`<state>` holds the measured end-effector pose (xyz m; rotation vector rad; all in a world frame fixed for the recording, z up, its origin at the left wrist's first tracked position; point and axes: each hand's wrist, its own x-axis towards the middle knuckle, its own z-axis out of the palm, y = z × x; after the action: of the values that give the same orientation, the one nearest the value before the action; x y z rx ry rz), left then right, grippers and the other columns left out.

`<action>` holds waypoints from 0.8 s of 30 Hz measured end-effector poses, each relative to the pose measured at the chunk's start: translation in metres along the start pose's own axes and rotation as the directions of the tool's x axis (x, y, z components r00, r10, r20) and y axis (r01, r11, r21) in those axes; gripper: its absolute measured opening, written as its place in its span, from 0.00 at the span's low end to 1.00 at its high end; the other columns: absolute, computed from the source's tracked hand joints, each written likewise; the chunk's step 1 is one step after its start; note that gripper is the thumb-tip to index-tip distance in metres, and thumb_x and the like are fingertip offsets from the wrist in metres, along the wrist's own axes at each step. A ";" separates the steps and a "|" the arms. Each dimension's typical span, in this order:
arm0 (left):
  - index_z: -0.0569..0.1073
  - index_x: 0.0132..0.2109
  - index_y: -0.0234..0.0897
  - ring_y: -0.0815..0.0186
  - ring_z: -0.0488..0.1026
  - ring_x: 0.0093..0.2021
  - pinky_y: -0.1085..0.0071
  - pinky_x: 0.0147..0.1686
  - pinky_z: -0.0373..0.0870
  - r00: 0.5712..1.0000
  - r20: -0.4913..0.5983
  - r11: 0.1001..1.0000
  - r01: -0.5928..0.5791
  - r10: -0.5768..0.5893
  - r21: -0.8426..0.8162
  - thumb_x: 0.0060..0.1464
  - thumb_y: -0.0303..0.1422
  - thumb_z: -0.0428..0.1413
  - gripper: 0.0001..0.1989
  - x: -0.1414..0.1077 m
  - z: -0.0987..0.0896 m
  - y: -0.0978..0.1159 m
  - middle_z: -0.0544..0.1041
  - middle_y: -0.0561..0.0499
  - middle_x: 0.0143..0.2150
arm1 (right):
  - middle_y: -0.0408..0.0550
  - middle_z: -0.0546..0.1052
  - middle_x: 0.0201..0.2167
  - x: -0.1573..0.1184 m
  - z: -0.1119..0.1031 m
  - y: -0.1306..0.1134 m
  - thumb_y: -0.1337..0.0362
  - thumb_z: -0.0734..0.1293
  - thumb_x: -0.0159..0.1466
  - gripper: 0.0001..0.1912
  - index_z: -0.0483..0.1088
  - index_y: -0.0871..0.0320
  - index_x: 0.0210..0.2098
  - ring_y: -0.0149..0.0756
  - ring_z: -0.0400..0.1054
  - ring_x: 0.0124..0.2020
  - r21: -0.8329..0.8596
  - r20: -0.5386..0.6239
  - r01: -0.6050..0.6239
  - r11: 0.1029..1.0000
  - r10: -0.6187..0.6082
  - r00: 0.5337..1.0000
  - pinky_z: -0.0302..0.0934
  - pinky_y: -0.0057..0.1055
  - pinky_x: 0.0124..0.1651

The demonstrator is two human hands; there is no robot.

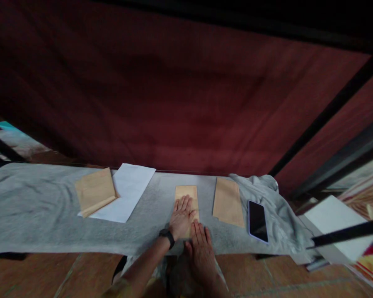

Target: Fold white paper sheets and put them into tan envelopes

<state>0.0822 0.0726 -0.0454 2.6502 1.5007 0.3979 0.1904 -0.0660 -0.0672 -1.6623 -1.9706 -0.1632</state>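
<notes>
A narrow folded piece of brown paper (185,190) lies on the grey cloth in front of me. My left hand (182,216), with a dark band on its wrist, rests flat on this paper, fingers stretched out. At the paper's lower right edge my right hand (201,245) lies with its fingers extended, the fingertips close to the left hand. Part of the paper is hidden under the hands. Further right lies a flat brown paper piece (228,201). To the left, a creased brown paper (96,191) overlaps a white sheet (131,188).
A phone (257,221) lies on the grey cloth (43,207) at the right, beside bunched fabric. A white box (335,219) stands beyond the right end. Behind the covered surface hangs a dark red curtain (186,103), with black metal bars at the right.
</notes>
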 end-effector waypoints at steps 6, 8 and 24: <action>0.58 0.71 0.31 0.54 0.50 0.74 0.51 0.70 0.47 0.995 0.045 0.995 0.093 -0.094 0.018 0.70 0.42 0.38 0.29 0.029 -0.008 -0.013 0.56 0.41 0.73 | 0.56 0.62 0.69 0.001 -0.010 -0.003 0.59 0.59 0.73 0.33 0.46 0.60 0.73 0.46 0.54 0.70 -0.031 -0.009 0.007 1.000 -0.007 1.000 0.50 0.49 0.70; 0.59 0.71 0.32 0.54 0.52 0.73 0.51 0.70 0.49 0.993 0.065 0.995 0.095 -0.096 0.003 0.70 0.41 0.37 0.29 0.023 -0.008 -0.012 0.58 0.41 0.72 | 0.55 0.62 0.69 0.002 -0.007 -0.003 0.59 0.59 0.73 0.33 0.47 0.60 0.72 0.46 0.54 0.70 -0.038 -0.004 0.000 0.999 0.000 1.000 0.50 0.48 0.70; 0.60 0.70 0.46 0.56 0.62 0.69 0.55 0.64 0.62 0.936 -0.097 0.935 -0.322 0.338 0.151 0.65 0.40 0.50 0.28 -0.103 -0.023 -0.025 0.61 0.47 0.71 | 0.52 0.67 0.66 0.069 -0.002 0.017 0.60 0.56 0.74 0.23 0.63 0.58 0.66 0.37 0.59 0.67 0.081 0.252 -0.107 0.991 0.084 0.964 0.52 0.41 0.69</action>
<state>0.0050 -0.0040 -0.0476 3.0457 1.1384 0.5046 0.2013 -0.0029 -0.0363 -1.7828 -2.0359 0.1811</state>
